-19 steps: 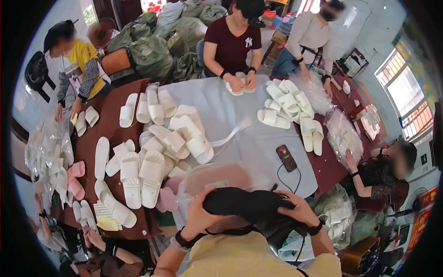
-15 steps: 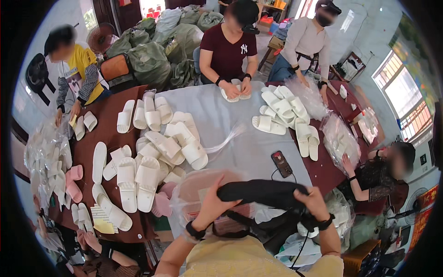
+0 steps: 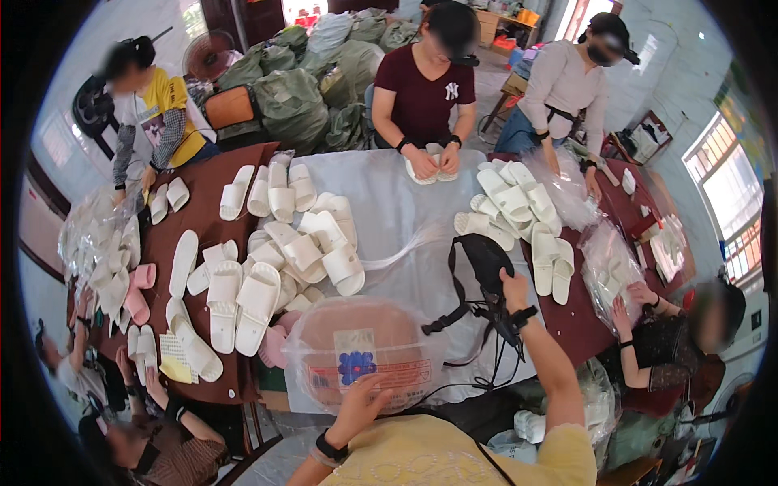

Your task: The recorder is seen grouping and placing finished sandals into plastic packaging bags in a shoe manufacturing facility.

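My right hand is raised over the table, gripping a black strapped device whose straps and cable dangle below it. My left hand rests with spread fingers on the near edge of a clear plastic bag of pink slippers with a printed label, lying at the table's front. Both wrists wear dark bands.
White slippers lie in heaps on the grey cloth and brown table. Several other people sit around, handling slippers and plastic bags. Green sacks are stacked at the back.
The black device was held in both hands close in front of me; now only my right hand lifts it out over the table, and my left hand has dropped onto the bag.
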The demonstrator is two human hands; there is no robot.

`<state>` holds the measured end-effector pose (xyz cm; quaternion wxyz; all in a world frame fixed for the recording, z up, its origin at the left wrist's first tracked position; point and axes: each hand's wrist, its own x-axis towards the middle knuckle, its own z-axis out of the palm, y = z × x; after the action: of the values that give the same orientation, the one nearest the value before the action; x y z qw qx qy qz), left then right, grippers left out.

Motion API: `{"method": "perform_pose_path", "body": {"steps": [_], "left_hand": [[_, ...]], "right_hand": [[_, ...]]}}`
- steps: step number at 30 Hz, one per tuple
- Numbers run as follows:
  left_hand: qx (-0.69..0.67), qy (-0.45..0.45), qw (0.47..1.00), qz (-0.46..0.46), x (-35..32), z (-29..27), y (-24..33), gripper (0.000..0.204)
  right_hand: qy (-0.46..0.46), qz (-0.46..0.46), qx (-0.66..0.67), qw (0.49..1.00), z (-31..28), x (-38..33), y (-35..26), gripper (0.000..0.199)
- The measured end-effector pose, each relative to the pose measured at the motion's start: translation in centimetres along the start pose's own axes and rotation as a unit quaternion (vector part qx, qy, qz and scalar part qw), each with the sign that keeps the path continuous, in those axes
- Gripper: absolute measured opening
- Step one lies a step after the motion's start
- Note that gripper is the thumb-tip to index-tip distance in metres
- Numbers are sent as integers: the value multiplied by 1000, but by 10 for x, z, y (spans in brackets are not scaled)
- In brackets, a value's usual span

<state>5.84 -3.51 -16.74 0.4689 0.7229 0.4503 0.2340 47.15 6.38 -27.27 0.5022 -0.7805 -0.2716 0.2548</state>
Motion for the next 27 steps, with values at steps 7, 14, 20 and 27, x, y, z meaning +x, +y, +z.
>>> {"method": "perform_pose_path", "body": {"steps": [7, 14, 20, 27], "left_hand": [[43, 92, 989, -108, -38, 2, -19, 32], [37, 120, 980, -156, -45, -4, -20, 33], [43, 131, 967, -213, -70, -61, -13, 29], [214, 324, 882, -266, -114, -203, -23, 33]], "right_hand": [[54, -211, -247, 944, 68, -55, 100, 38], [-67, -48, -328, 941, 109, -96, 122, 86], [-150, -83, -328, 929, 55, -86, 140, 104], [-202, -73, -125, 969, -70, -157, 6, 42]]}}
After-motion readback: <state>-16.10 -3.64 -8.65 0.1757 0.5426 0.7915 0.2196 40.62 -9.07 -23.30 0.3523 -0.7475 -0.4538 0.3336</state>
